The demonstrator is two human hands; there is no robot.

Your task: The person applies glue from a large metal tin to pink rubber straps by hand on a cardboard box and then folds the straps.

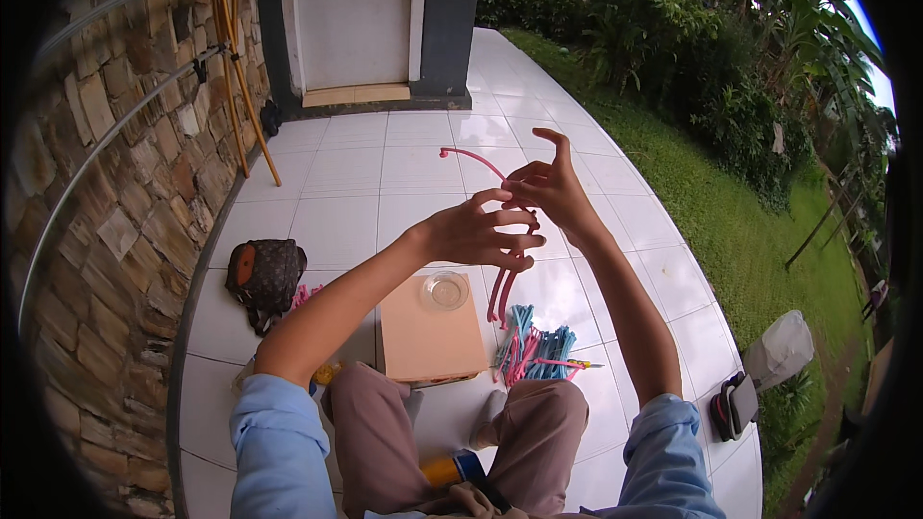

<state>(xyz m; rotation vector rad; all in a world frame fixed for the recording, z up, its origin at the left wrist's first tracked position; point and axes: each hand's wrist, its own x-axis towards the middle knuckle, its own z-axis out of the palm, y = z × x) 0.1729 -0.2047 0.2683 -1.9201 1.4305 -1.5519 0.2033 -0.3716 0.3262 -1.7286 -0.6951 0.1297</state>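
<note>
Both my hands are raised together in front of me, above the floor. My right hand (550, 185) pinches a bent pink pipe cleaner (478, 157) between thumb and fingers, its index finger sticking up. One end of the stem curls into a small knob at the left. My left hand (478, 233) meets it from below, fingers bent around the same stems and partly hiding them. Darker pink lengths (501, 294) hang beneath the left fingers. How the stems join is hidden by the fingers.
A cardboard box (433, 336) bearing a clear round dish (444, 291) stands before my knees. Right of it lie blue and pink pipe cleaners (548, 340) with a yellow-handled tool (585, 364). A brown backpack (266, 279) sits left; a black case (735, 407) sits right.
</note>
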